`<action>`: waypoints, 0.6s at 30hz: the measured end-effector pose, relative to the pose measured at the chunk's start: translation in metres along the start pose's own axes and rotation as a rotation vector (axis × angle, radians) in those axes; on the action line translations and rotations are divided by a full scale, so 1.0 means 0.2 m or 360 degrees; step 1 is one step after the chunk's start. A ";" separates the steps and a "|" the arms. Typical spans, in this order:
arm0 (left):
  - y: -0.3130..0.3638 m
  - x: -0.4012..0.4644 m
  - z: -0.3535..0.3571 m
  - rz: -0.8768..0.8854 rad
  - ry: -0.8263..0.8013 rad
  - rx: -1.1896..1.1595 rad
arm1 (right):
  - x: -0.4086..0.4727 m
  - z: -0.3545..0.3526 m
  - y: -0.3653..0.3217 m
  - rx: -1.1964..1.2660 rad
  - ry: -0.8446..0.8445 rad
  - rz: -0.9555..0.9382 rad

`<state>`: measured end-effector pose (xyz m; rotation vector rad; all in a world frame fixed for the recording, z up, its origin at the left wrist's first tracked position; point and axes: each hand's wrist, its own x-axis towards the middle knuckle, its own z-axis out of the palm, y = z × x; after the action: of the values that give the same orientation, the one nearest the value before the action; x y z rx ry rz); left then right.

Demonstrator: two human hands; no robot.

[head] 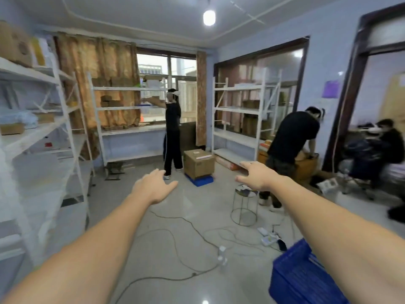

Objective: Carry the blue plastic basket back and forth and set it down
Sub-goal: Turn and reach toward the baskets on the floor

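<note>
At five o'clock on the floor, close under the right forearm: blue basket (293, 279), moulded plastic, ribbed latticed walls, straight rim, partly cut off by the lower picture edge. Neither hand touches it.

Left hand (154, 185): reaching forward at eleven o'clock from centre, fingers straight and spread, holding nothing.

Right hand (254, 175): reaching forward at one o'clock, fingers straight and spread, holding nothing.

Floor (197, 207): pale glossy tile, reflective. An open stretch runs from the hands toward twelve o'clock. Thin dark cables (175, 233) loop across it at six o'clock; a white power strip (268, 236) lies at four o'clock, near the basket's far corner.

Wire stool (244, 205): round, thin metal frame, at three o'clock below the right hand.

Cardboard box (198, 163): brown, squared, standing on a low blue crate (200, 181) at twelve o'clock, between the two hands' lines.

Shelving (54, 119): white metal uprights with cross braces, edging the room at nine o'clock; more racks at eleven and one o'clock by the window.

Curtain (98, 80): tan patterned fabric, hanging in folds.

Standing person (173, 128), dark clothing, at twelve o'clock beside the far rack. Bending person (289, 141), dark shirt, at two o'clock over a carton.
</note>
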<state>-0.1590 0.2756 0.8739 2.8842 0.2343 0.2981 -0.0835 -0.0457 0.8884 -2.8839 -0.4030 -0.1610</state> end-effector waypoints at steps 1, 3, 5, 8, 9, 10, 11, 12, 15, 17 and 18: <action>0.15 0.00 0.05 0.0084 -0.0012 -0.0016 | -0.10 -0.03 0.16 -0.0013 -0.0004 0.0089; 0.45 -0.01 0.17 0.0249 -0.0085 -0.0025 | -0.30 -0.08 0.49 -0.0048 -0.0017 0.0286; 0.74 -0.02 0.27 0.0402 -0.0140 -0.0035 | -0.50 -0.13 0.79 -0.0086 -0.0030 0.0483; 1.16 -0.05 0.37 0.0596 -0.0191 -0.0076 | -0.80 -0.23 1.14 -0.0147 0.0031 0.0713; 1.23 -0.06 0.37 0.0620 -0.0183 -0.0095 | -0.85 -0.25 1.19 -0.0148 0.0045 0.0734; 1.35 -0.07 0.39 0.0669 -0.0194 -0.0106 | -0.93 -0.28 1.26 -0.0158 0.0058 0.0786; 1.47 -0.09 0.42 0.0742 -0.0196 -0.0117 | -1.01 -0.30 1.34 -0.0166 0.0066 0.0846; 1.57 -0.10 0.45 0.0803 -0.0205 -0.0120 | -1.07 -0.32 1.41 -0.0165 0.0063 0.0906; 1.88 -0.12 0.52 0.0977 -0.0247 -0.0130 | -1.25 -0.36 1.60 -0.0141 0.0093 0.1082; 2.04 -0.12 0.58 0.1091 -0.0245 -0.0123 | -1.34 -0.38 1.68 -0.0152 0.0093 0.1144; 2.11 -0.11 0.60 0.1143 -0.0236 -0.0111 | -1.38 -0.38 1.72 -0.0165 0.0098 0.1170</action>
<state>-0.0981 -0.1601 0.8583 2.7896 -0.8306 0.1966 -0.2566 -0.4568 0.8538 -2.8991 0.6917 -0.1411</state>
